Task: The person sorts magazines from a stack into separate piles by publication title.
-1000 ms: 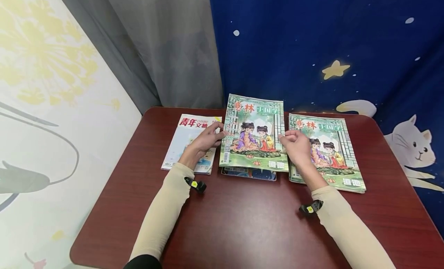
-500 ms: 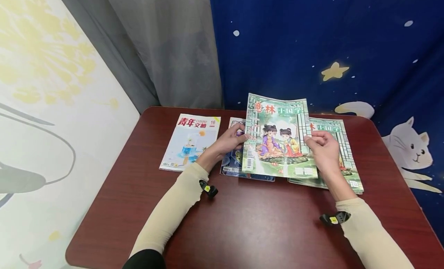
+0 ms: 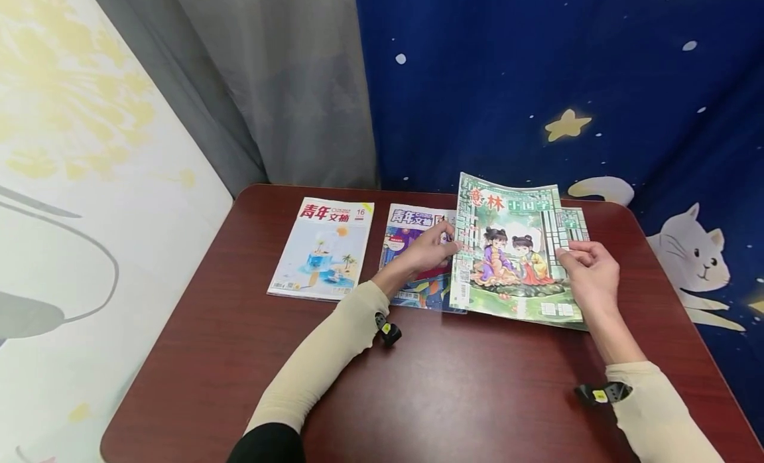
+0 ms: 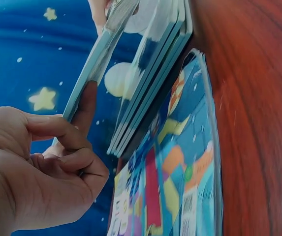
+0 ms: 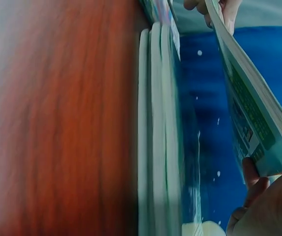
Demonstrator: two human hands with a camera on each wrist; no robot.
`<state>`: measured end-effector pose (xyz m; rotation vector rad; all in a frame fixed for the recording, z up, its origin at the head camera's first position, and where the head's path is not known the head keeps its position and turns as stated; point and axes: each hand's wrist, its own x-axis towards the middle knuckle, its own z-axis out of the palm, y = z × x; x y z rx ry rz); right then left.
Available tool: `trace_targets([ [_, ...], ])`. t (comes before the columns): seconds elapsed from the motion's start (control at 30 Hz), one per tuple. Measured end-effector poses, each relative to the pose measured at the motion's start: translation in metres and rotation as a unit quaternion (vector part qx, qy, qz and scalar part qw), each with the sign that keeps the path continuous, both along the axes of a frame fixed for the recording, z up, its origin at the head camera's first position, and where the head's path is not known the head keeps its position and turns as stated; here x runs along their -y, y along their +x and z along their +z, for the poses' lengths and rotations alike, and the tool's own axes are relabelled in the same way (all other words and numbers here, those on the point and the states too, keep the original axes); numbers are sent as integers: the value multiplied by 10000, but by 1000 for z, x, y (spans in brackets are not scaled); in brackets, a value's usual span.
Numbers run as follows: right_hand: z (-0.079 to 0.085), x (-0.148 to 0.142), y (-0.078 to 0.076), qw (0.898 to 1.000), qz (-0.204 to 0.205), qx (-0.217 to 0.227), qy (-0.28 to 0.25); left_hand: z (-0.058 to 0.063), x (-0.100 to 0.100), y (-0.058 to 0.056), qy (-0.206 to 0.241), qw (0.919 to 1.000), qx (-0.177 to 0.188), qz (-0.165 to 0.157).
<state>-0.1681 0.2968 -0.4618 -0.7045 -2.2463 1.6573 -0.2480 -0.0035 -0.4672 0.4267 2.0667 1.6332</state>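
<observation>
A green magazine (image 3: 516, 251) with two cartoon figures on its cover is held up between both hands. My left hand (image 3: 425, 252) pinches its left edge, and my right hand (image 3: 592, 272) grips the right edge. Beneath it lies a stack of magazines (image 5: 159, 128), seen edge-on in the right wrist view with a gap under the raised one. Most of that stack is hidden in the head view; only a green corner (image 3: 575, 223) shows. Under my left forearm's reach lies a blue and purple magazine (image 3: 401, 241), partly covered by the hand and the green magazine.
A white magazine (image 3: 322, 251) with a red title lies on the left of the dark red table (image 3: 430, 390). Behind the table hang a grey curtain (image 3: 298, 85) and a blue starry curtain (image 3: 477, 85). A pale patterned wall (image 3: 89, 217) stands at the left.
Both hands have carried the green magazine rightward, from above the blue and purple magazine to above the right-hand stack. The blue and purple magazine is now more exposed.
</observation>
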Motion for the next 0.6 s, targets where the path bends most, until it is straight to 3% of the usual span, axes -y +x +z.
trace_targets([
  [0.1,-4,-10,7,9998,-51,51,185,-3,-12,4,138,9998,118,-85],
  [0.4,-15,-41,28,9928,-105,665,986,-16,-48,17,-236,9990,109,-359],
  [0.5,-19,-50,31,9901,-37,845,1121,-19,-60,17,-628,9971,-215,-367],
  [0.6,-22,-58,33,9880,-13,948,1220,-18,-69,16,-1326,9870,-825,-373],
])
